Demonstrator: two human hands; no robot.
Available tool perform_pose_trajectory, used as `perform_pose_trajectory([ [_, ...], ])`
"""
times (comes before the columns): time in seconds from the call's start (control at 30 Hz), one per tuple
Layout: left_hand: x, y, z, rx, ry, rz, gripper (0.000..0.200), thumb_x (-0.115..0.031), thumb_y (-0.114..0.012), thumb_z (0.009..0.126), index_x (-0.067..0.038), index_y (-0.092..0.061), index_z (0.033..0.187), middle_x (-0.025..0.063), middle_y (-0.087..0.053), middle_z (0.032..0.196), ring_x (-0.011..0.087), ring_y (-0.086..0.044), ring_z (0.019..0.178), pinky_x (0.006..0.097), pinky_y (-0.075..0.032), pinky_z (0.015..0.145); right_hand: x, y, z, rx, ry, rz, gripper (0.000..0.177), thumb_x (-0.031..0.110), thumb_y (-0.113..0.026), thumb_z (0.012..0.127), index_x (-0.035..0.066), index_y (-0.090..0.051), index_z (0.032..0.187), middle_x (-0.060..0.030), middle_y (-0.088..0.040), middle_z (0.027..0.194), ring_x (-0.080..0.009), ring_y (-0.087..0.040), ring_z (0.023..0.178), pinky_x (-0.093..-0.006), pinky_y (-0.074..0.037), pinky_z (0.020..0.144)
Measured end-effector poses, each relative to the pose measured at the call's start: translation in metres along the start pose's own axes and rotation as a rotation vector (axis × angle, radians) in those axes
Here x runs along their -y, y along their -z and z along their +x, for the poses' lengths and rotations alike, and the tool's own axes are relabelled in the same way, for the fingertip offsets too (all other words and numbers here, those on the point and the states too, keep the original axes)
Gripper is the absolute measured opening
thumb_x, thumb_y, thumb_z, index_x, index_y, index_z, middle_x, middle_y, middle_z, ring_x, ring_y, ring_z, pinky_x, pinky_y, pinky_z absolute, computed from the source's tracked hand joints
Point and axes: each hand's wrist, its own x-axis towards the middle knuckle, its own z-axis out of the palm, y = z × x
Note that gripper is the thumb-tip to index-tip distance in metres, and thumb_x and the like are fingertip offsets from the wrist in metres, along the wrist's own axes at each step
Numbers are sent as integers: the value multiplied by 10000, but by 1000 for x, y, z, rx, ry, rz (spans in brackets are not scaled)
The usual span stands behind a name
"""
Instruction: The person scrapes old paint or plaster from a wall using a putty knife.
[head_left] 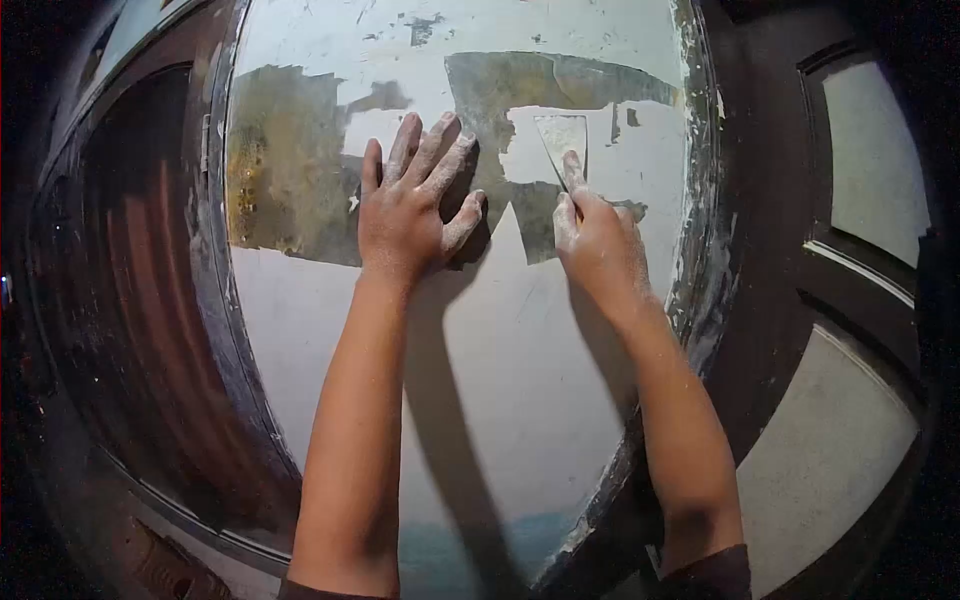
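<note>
My right hand [604,235] is wrapped round the handle of a putty knife [566,138], index finger stretched along its blade. The wide end of the blade points up and lies against a patch of white coating on the wall [510,340]. To the left, my left hand [413,195] is spread on the wall with its fingers apart, over a bare grey-brown patch [290,160]. White dust covers the fingers of both hands. Around them, ragged-edged white paint borders the exposed grey areas. Most of the knife's handle is hidden in my grip.
A dark wooden door or panel [140,300] stands left of the wall, with a chipped frame beside it. At the right is a dark panelled door [770,230] with pale insets [870,150]. Bluish paint [450,555] shows low on the wall.
</note>
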Motion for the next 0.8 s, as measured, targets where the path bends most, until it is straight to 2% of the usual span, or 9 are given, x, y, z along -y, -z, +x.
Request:
perform_pose_trajectory([
  [0.13,-1,2,0,-3,-5,-10,627,-472,-645,946,-315,-538,1543,-45,-421,1670,277,-312,1576,569,-159,1285,5,-10,-45,49,-8,-96,547,192,-537,991,75,-520,1526,-261,-710,809,-443,-706,778,-568,-552,740],
  [0.3,0,-1,2,-32,-2,-16,598,-498,-664,916,-300,-605,1477,-20,-474,1630,283,-351,1551,590,-174,1275,9,1,0,-28,43,-68,599,173,-527,983,87,-455,1571,-249,-725,860,-465,-700,797,-580,-554,770],
  [0.37,0,0,0,-33,-5,-39,599,-507,-661,914,-299,-606,1473,-23,-471,1632,285,-354,1550,587,-174,1275,12,1,-7,13,1,-94,629,177,-519,991,110,-403,1605,-254,-728,906,-476,-699,827,-598,-542,796],
  [0.43,3,-4,0,-45,-15,-40,602,-506,-659,916,-301,-599,1478,-28,-462,1636,286,-352,1550,589,-174,1274,21,-2,-37,153,-86,-163,644,193,-510,1006,125,-365,1630,-243,-718,926,-475,-694,853,-603,-540,805],
  [0.57,6,-2,-1,-5,-46,-16,634,-533,-627,934,-312,-552,1523,-21,-426,1659,288,-313,1567,601,-152,1276,15,-8,-22,-14,-20,-86,589,204,-504,1017,122,-431,1596,-247,-722,929,-466,-694,863,-569,-552,791],
  [0.6,6,-1,-1,19,-52,-25,659,-536,-628,940,-304,-524,1549,-8,-396,1679,305,-288,1580,604,-132,1278,17,-2,-9,-5,-38,21,569,210,-503,1021,118,-455,1580,-251,-721,919,-460,-694,861,-566,-549,791],
  [0.67,7,1,-1,68,-53,-29,692,-563,-612,954,-293,-490,1579,5,-352,1706,318,-238,1600,610,-112,1284,15,-6,-3,-19,-69,-39,592,200,-505,1010,130,-433,1594,-255,-720,909,-460,-696,853,-571,-546,802],
  [0.77,12,5,-1,89,-91,-73,693,-578,-602,959,-289,-490,1579,5,-349,1706,321,-226,1604,604,-127,1287,17,-17,-40,23,-106,-89,630,185,-515,988,160,-413,1610,-257,-720,901,-465,-696,851,-584,-542,806],
  [0.8,15,8,2,87,-131,-56,702,-602,-612,943,-291,-510,1564,2,-364,1698,317,-239,1600,581,-141,1294,18,-23,-50,-66,-64,9,608,153,-535,968,157,-480,1573,-291,-668,793,-491,-665,756,-568,-510,740],
])
